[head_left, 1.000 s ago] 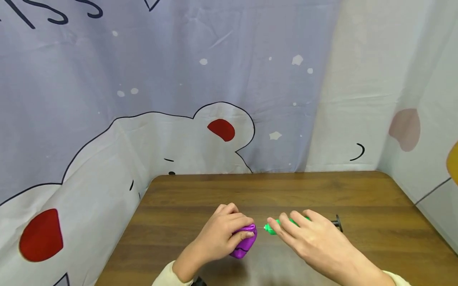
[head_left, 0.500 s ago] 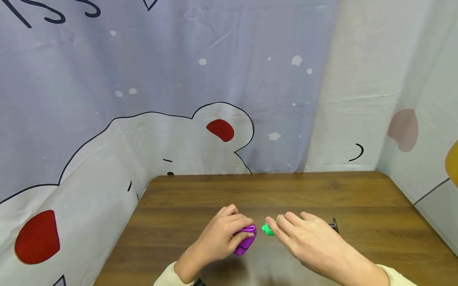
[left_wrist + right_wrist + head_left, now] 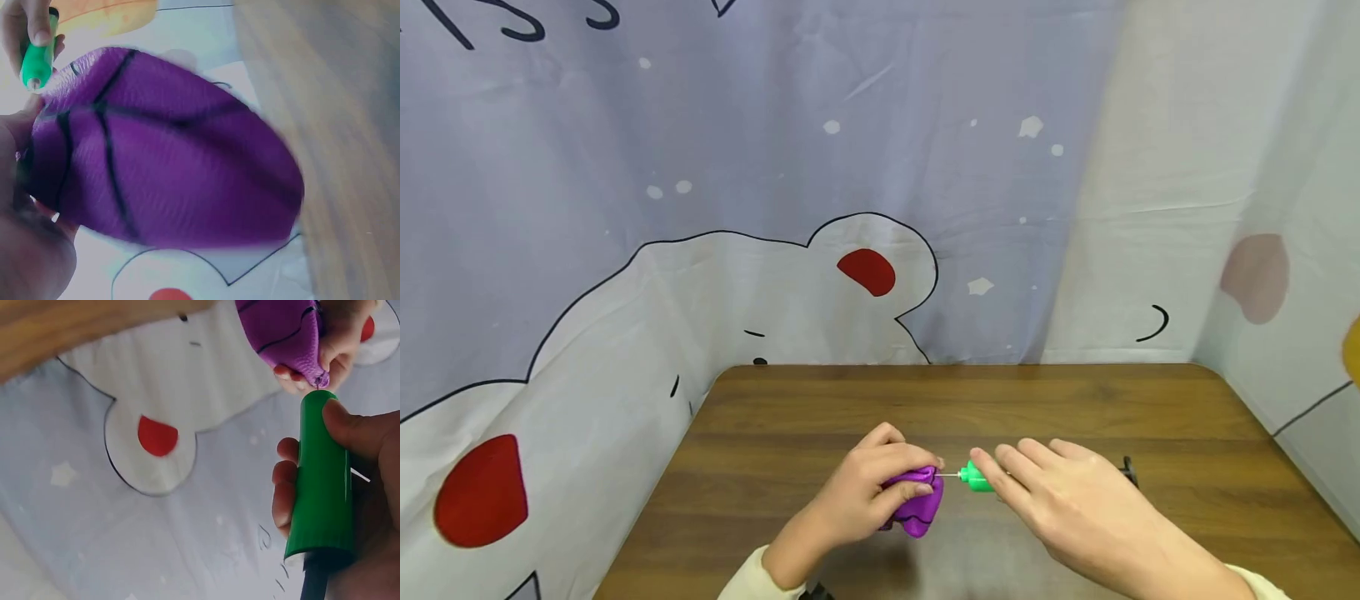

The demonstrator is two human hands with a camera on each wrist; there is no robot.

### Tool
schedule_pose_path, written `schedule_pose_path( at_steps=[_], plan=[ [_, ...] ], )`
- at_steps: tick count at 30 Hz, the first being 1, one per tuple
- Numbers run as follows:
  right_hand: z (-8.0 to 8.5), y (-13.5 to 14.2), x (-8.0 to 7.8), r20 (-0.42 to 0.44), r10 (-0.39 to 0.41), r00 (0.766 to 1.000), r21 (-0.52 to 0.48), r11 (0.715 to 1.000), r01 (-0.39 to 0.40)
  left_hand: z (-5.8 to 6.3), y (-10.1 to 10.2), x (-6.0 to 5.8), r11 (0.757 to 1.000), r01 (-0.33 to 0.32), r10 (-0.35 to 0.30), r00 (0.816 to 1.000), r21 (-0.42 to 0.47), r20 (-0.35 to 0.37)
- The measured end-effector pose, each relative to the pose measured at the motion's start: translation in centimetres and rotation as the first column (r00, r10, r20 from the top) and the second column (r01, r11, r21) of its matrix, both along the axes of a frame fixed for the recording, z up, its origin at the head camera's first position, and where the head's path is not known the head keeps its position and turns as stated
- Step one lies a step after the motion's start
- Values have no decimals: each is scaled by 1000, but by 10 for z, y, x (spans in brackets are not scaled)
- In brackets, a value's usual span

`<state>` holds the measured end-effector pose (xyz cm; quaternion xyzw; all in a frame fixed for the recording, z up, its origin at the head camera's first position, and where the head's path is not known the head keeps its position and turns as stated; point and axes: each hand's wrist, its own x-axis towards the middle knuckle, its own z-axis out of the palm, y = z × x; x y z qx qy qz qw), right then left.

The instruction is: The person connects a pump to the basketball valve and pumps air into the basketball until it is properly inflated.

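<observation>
Right now my left hand (image 3: 876,483) pinches a creased purple ball (image 3: 925,508) with black lines, and my right hand (image 3: 1075,500) wraps round a green pump (image 3: 324,481). A thin needle (image 3: 949,475) bridges the short gap between them, reaching the ball's edge; how deep it goes, I can't tell. The pump's black handle (image 3: 1130,472) pokes out past my right hand. Both hands are over the worktop (image 3: 775,417), whose wood runs on behind them to a far edge with rounded corners and spreads out either side. Beyond that edge hangs printed cloth (image 3: 760,125). I count one ball, one pump, one needle, two hands.
</observation>
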<state>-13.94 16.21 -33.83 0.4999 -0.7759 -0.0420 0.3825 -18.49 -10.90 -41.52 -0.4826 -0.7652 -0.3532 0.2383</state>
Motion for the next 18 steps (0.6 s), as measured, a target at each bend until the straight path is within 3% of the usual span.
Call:
schedule_pose_path(
  at_steps=[8,18],
  plan=[
    [16,4,6,9,11,1000,-17,1000,-11,7,1,1,998,58,-60,991,23,118],
    [20,4,6,-40,-16,999,34,999,18,5,2,1,998,56,-57,993,12,104]
  ],
)
